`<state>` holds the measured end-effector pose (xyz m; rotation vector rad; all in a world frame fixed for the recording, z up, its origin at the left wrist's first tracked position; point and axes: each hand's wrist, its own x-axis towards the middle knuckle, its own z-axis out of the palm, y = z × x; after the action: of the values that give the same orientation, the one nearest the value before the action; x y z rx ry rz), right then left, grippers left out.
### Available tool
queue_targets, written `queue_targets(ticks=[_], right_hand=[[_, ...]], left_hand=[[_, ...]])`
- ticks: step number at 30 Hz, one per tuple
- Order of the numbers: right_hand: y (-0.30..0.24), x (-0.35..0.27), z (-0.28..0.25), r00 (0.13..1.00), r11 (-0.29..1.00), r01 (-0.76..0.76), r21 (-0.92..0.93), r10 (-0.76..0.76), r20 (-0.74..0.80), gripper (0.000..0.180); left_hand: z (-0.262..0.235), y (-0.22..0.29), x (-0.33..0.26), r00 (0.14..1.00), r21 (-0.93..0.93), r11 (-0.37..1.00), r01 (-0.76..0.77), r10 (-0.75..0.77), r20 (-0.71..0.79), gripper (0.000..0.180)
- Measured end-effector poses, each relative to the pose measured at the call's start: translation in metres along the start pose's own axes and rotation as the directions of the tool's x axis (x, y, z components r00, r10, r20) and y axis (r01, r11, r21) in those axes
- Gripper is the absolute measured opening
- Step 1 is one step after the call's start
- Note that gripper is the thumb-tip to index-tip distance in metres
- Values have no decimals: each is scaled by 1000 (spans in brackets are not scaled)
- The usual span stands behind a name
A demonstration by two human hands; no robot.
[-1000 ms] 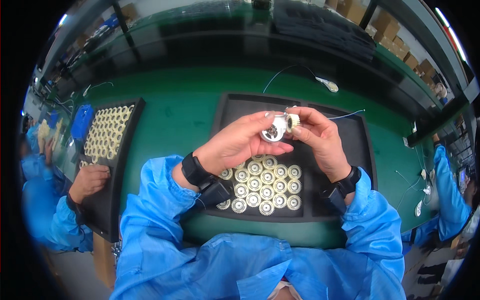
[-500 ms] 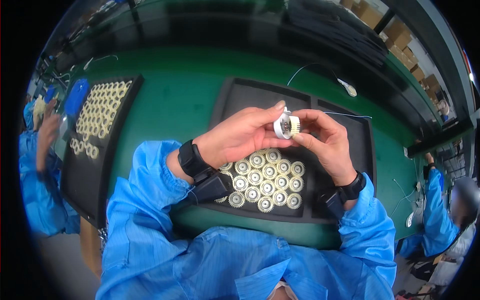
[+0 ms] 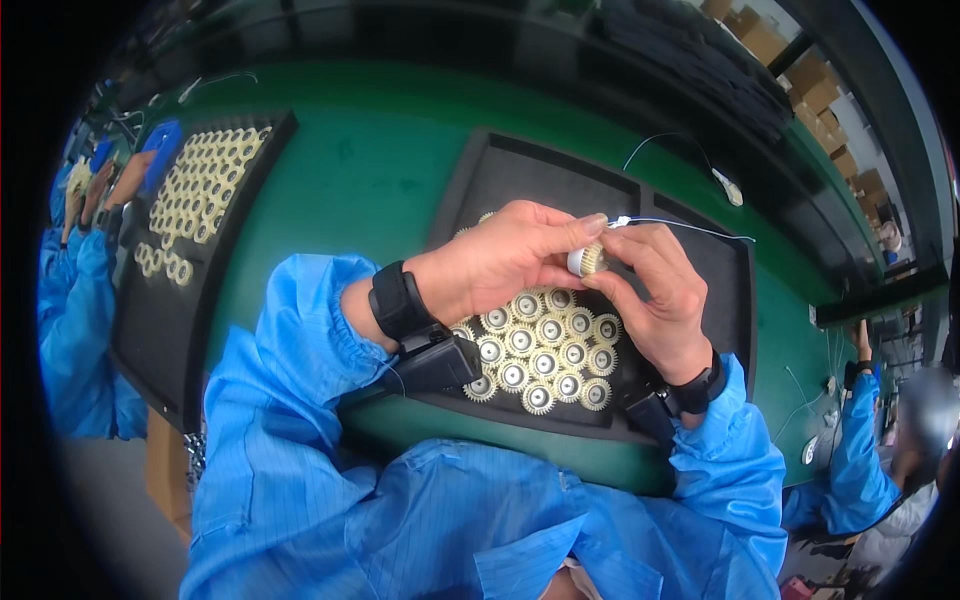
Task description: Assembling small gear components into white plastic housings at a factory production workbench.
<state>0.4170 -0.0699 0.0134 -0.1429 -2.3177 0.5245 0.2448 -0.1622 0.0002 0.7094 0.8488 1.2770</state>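
Note:
Above a black tray (image 3: 460, 190), my two hands meet around one small round part. My left hand (image 3: 495, 258) holds a white round housing (image 3: 575, 262) between thumb and fingers. Pinched by my right hand (image 3: 658, 290), a cream toothed gear (image 3: 593, 259) sits against the housing; whether it is fully seated is hidden by the fingers. A thin blue wire (image 3: 690, 226) with a white end runs right from beside my fingertips; its attachment cannot be made out. Below the hands, several cream gears with metal centres (image 3: 544, 362) lie close together in the tray.
Another black tray (image 3: 150, 335) with rows of cream gears (image 3: 205, 175) stands at the left, near a blue bin (image 3: 165, 150) and a co-worker's sleeve (image 3: 75, 310). A white-ended cable (image 3: 728, 187) lies on the green table (image 3: 360, 165). Another person's blue sleeve (image 3: 858, 460) shows at right.
The gear and housing, side-on and partly apart before, are now pressed together and more covered by my fingers. The view has shifted slightly. The co-worker's hand at left has moved toward the blue bin.

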Motion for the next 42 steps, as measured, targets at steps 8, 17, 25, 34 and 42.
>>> queue_targets(ticks=[8,17,25,34,42], right_hand=[[7,3,-2,994,995,96,-37,-98,-44,34],[9,-1,3,967,1000,-28,13,23,253,32],[9,-13,14,879,1000,-13,9,7,477,44],[11,-8,13,911,994,-50,98,6,412,41],[26,-14,18,954,975,-180,132,141,263,33]], left_hand=[[-3,5,2,993,-91,995,-51,60,98,40],[-86,120,71,908,-50,913,-404,394,-146,39],[-202,97,167,754,369,925,-90,306,-582,26],[-185,121,127,592,914,10,406,759,-271,25],[-48,85,19,988,985,-153,-81,115,99,34]])
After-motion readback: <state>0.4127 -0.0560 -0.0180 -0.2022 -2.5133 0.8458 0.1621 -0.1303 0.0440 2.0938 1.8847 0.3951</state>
